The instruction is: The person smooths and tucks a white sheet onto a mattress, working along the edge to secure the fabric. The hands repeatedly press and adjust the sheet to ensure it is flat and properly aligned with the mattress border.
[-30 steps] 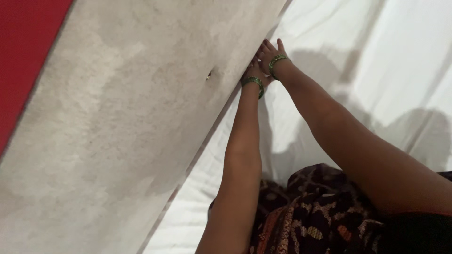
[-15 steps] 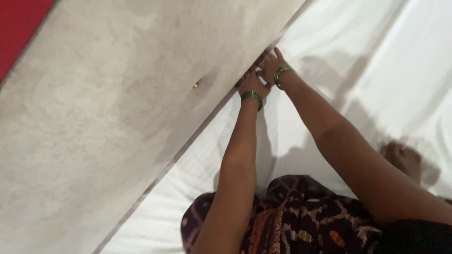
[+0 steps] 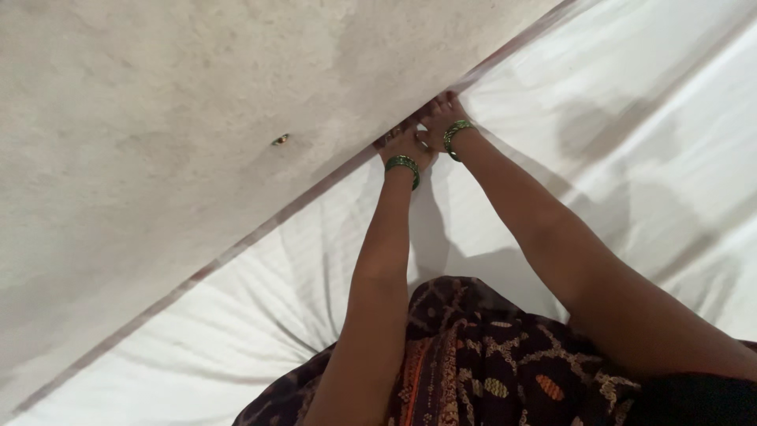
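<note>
Fingers, left hand (image 3: pixel 404 144): pressed down into the seam where the white sheet (image 3: pixel 552 189) meets the wall (image 3: pixel 197 118); tips hidden in the gap, so whether they pinch cloth or only push it, cannot tell.
Fingers, right hand (image 3: pixel 441 114): same seam, just beside the left hand and touching it; tips also buried, grasp cannot tell.
Wrists: a green bangle (image 3: pixel 403 164) on the left, a second green bangle (image 3: pixel 456 134) on the right, both close against the sheet.
Sheet position: spread over the bed, its far edge running along the wall; hands work at that edge, toward the far right part of it. A dark reddish strip (image 3: pixel 236 251) of mattress or lower cover shows along the edge to the left.
Sheet surface: creases fan out from the patterned dark garment (image 3: pixel 489 363) at the near edge, where the person's weight seems to pin the cloth.
Wall: rough pale plaster with one small dark fleck (image 3: pixel 280 140).
Risk 1: body weight on the sheet may hold it back, so the edge could pull out of the gap.
Risk 2: knuckles could scrape the rough plaster in the tight seam.
Risk 3: a bangle could snag on cloth.
Risk 4: uneven tucking may leave the strip exposed.
</note>
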